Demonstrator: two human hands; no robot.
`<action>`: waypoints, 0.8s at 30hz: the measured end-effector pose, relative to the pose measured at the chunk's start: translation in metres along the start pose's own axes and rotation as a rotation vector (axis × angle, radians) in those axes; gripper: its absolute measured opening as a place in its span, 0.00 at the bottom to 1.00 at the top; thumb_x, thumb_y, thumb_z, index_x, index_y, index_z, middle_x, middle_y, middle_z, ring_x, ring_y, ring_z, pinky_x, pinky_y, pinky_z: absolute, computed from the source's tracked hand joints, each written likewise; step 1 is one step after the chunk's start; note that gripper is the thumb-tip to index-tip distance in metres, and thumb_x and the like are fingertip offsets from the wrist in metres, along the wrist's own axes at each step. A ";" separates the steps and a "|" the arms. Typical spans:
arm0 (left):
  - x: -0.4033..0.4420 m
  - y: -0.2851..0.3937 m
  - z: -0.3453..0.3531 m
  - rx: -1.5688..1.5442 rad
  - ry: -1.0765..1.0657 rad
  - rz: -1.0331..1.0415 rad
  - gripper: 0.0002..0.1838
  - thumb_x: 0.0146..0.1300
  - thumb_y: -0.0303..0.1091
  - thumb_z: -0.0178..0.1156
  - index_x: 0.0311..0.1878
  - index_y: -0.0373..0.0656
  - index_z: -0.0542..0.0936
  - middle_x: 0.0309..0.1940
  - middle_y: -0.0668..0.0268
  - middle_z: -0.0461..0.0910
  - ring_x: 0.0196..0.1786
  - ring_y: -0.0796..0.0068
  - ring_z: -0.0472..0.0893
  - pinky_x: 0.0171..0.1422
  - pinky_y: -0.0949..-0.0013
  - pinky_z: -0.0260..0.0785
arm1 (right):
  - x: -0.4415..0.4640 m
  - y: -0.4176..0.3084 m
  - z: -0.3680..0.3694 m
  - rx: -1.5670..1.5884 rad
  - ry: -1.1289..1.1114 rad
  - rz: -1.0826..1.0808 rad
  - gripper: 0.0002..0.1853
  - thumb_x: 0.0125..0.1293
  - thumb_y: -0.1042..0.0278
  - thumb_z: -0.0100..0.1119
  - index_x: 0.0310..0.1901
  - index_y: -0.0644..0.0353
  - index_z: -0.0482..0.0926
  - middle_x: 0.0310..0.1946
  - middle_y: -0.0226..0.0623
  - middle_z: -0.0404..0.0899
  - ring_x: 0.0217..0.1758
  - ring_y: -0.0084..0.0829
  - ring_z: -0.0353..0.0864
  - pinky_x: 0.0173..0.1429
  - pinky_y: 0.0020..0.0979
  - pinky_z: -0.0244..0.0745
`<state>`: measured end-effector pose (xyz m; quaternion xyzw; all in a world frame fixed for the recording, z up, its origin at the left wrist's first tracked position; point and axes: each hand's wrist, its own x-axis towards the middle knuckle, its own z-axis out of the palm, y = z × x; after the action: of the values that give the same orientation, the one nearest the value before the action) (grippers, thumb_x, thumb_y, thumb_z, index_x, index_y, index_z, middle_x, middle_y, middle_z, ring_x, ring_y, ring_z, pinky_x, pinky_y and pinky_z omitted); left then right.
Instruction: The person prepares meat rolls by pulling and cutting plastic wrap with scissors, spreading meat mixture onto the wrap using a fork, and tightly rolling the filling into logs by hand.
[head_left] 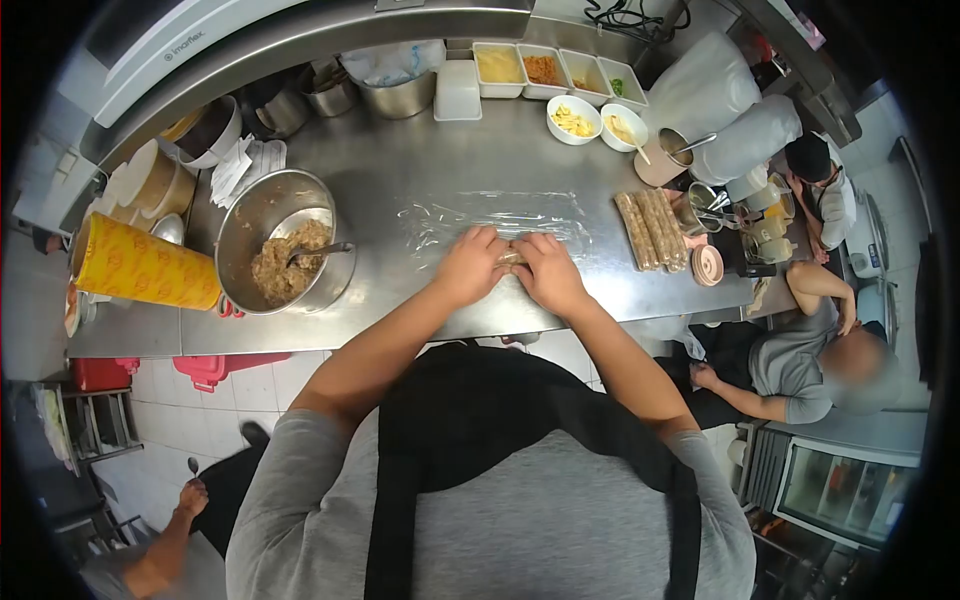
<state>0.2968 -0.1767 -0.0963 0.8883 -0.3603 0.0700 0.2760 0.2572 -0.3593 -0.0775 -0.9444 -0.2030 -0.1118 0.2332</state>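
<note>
Centre frame: left hand (473,266) and right hand (546,272) gripped roll (511,258) by plastic wrap (495,212); seemingly rolling, next turn needed even pressure

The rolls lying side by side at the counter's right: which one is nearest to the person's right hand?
The leftmost roll, at the edge facing the right hand; the other rolls lie beyond it, farther right.

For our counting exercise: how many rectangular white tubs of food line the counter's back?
4, side by side: the leftmost tub (pale yellow), the second tub (orange), the third tub, the rightmost tub (green). None seems hidden.
</note>
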 end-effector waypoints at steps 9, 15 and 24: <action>-0.010 0.002 -0.012 -0.126 0.031 -0.031 0.23 0.47 0.35 0.72 0.49 0.46 0.79 0.42 0.63 0.75 0.49 0.57 0.75 0.53 0.59 0.71 | 0.007 0.009 -0.009 0.130 -0.088 -0.071 0.21 0.51 0.70 0.68 0.49 0.58 0.77 0.47 0.39 0.75 0.54 0.44 0.72 0.59 0.40 0.68; -0.006 -0.004 -0.009 -0.238 0.036 -0.050 0.24 0.44 0.34 0.74 0.48 0.46 0.81 0.40 0.63 0.76 0.47 0.57 0.76 0.52 0.59 0.72 | 0.016 0.019 0.000 0.172 -0.185 -0.043 0.19 0.49 0.71 0.69 0.45 0.58 0.77 0.45 0.39 0.75 0.53 0.44 0.72 0.58 0.40 0.69; -0.029 -0.016 -0.021 -0.247 0.049 -0.071 0.24 0.45 0.35 0.74 0.49 0.47 0.82 0.42 0.64 0.78 0.48 0.59 0.77 0.54 0.60 0.72 | -0.009 0.039 -0.007 0.249 -0.031 -0.088 0.20 0.50 0.70 0.69 0.47 0.59 0.79 0.44 0.40 0.76 0.51 0.44 0.73 0.56 0.39 0.71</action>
<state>0.2878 -0.1381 -0.0950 0.8578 -0.3276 0.0371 0.3944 0.2653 -0.3973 -0.0895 -0.9000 -0.2601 -0.0812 0.3403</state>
